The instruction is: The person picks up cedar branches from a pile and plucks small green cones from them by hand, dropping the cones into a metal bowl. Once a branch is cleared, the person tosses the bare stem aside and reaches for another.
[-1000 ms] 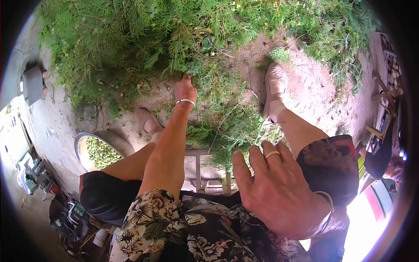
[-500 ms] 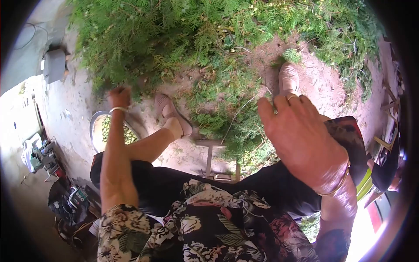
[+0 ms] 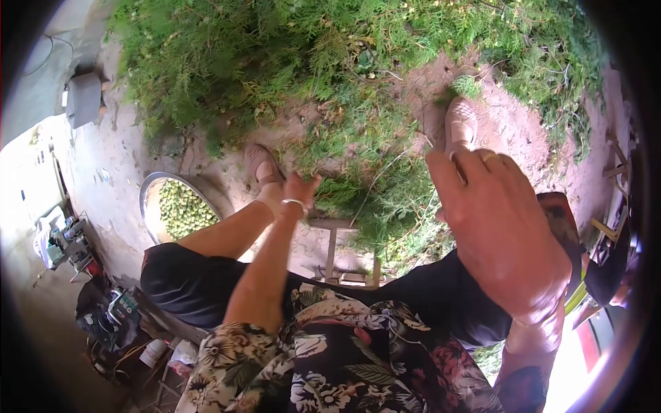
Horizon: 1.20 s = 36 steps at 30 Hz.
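I log the left hand (image 3: 301, 187) loosely spread and empty, just above the cut green branches (image 3: 375, 199) on the ground between the feet. Right hand (image 3: 506, 237): flat, open, empty, close to the lens, hiding the right knee. A bowl (image 3: 142, 206) of green bits stands left of the stool (image 3: 330, 251).

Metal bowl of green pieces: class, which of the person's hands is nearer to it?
Left. The left hand is down by the left foot, a short way from the metal bowl; the right hand is raised over the right leg.
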Motion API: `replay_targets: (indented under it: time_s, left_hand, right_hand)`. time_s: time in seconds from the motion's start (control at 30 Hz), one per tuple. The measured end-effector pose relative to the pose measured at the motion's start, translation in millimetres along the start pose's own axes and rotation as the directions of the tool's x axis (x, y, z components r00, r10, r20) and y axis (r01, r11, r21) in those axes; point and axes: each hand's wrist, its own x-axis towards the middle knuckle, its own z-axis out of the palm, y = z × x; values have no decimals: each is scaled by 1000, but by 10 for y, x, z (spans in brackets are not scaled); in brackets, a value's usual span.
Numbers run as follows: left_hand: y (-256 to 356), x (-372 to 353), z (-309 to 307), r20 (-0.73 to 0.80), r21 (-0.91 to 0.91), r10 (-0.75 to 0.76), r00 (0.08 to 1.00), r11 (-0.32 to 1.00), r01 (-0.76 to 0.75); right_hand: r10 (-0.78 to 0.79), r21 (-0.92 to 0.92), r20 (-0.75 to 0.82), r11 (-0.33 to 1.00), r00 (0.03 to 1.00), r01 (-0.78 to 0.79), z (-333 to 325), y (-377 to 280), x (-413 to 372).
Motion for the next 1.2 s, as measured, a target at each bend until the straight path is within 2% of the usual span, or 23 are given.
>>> replay_targets:
  time_s: [0.03, 0.1, 0.17, 0.2, 0.23, 0.27, 0.3, 0.33, 0.4, 0.47, 0.5, 0.57, 0.6, 0.67, 0.7, 0.77, 0.83, 0.93, 1.0, 1.03, 1.1, 1.13, 1.2]
  left_hand:
    - [297, 4, 227, 303, -470, -476, 826, 679, 564]
    - [603, 20, 720, 38, -361, -534, 844, 781, 510]
    - [710, 50, 1698, -48, -99, -306, 951, 949, 300]
    - [1028, -169, 1752, 101, 82, -78, 992, 994, 70]
    - [1361, -412, 1653, 278, 221, 129, 952, 956, -194]
    - [1589, -590, 1558, 470, 5, 190, 862, 976, -219]
    - [1769, -694, 1438, 624, -208, 282, 729, 959, -192]
    - [1888, -669, 1259, 625, -209, 284, 728, 958, -194]
    - [1990, -423, 842, 480, -12, 344, 807, 922, -387]
    - [1908, -16, 400, 122, 152, 265, 957, 947, -282]
    - [1934, 168, 62, 11, 151, 179, 984, 972, -179]
    - [1717, 728, -66, -194, 198, 135, 972, 975, -96]
    - [1712, 896, -132, -196, 199, 139, 971, 975, -100]
    - [1764, 1074, -221, -91, 40, -8, 996, 999, 12]
    - [1812, 1024, -149, -90, 39, -6, 996, 999, 9]
    - [2009, 664, 70, -13, 152, 0, 1000, 988, 2]
    - [1932, 280, 674, -47, 91, 81, 996, 993, -77]
    - [1991, -421, 1101, 59, -47, 102, 993, 994, -99]
    - [2003, -683, 1180, 327, 157, 221, 919, 946, -283]
    - [1872, -693, 1337, 336, 151, 218, 916, 948, -281]
    - [1392, -570, 1624, 186, 36, 607, 773, 782, -623]
    - [1468, -573, 1213, 248, 30, 580, 776, 796, -604]
    - [1294, -409, 929, 275, -74, 534, 799, 841, -537]
  right_hand:
    - [1, -3, 8, 1000, 1000, -1, 11, 0, 2]
    - [-6, 31, 93, 1000, 996, 3, 33, 2, -1]
    - [-6, 1, 141, 1000, 990, 6, 26, -3, 6]
    - [4, 29, 143, 1000, 990, -9, 33, -2, -2]
    - [16, 56, 138, 998, 990, -24, 34, 0, -8]
    - [21, 51, 132, 998, 991, -28, 26, 11, -4]
    - [14, 60, 132, 998, 991, -22, 23, 23, 2]
    - [4, 71, 137, 997, 991, -14, 34, 33, -3]
    - [-25, 59, 112, 998, 993, 18, 88, 34, -44]
    - [-52, 45, 82, 998, 995, 49, 114, 31, -84]
    - [-85, 76, 82, 994, 993, 79, 111, 24, -100]
    - [-115, 104, 77, 989, 990, 107, 116, 32, -122]
    - [-115, 121, 62, 987, 991, 107, 128, 37, -127]
    - [-111, 133, 48, 986, 993, 104, 145, 51, -128]
    - [-107, 129, 31, 986, 994, 102, 149, 51, -124]
    - [-103, 129, 9, 986, 995, 101, 140, 53, -120]
    - [-124, 143, 13, 982, 992, 121, 142, 58, -117]
    - [-123, 138, -31, 982, 992, 126, 238, 42, -122]
    - [-142, 143, -9, 979, 990, 142, 269, 11, -113]
    - [-164, 144, -10, 976, 986, 163, 273, -6, -117]
    - [-205, 145, 56, 970, 977, 195, 276, -36, -125]
    - [-240, 143, 121, 965, 963, 222, 276, -47, -130]
    - [-232, 143, 81, 965, 969, 219, 322, -91, -152]
